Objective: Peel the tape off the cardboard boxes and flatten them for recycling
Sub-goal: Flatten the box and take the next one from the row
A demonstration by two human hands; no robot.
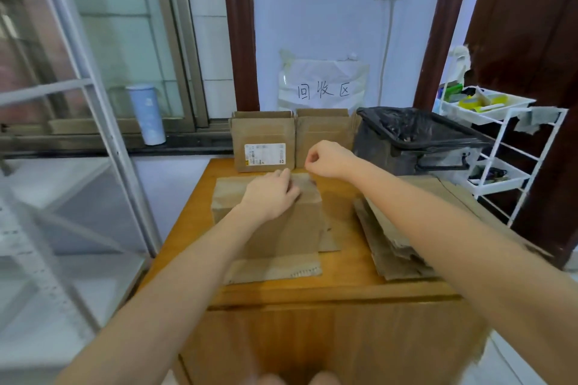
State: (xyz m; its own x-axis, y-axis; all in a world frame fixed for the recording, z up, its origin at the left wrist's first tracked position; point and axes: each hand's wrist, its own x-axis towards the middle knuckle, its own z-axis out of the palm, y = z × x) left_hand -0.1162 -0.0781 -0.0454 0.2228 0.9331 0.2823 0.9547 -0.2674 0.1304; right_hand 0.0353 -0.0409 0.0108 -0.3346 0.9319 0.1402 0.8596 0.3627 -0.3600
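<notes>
A brown cardboard box (287, 228) lies in the middle of the wooden table (344, 284), its near flap spread flat toward me. My left hand (272, 194) presses down on the far part of its top. My right hand (328, 158) is lifted just above the box's far right corner, fingers curled and pinching a strip of clear tape (308, 176) that runs down to the box. Two more boxes stand upright at the table's far edge: one with a white label (264, 141) and a plain one (325, 137).
Flattened cardboard (400, 234) is piled on the table's right side. A bin lined with a black bag (416, 141) stands behind it, a white wire rack (500, 147) further right. A paper sign hangs on the wall. A metal frame stands at left.
</notes>
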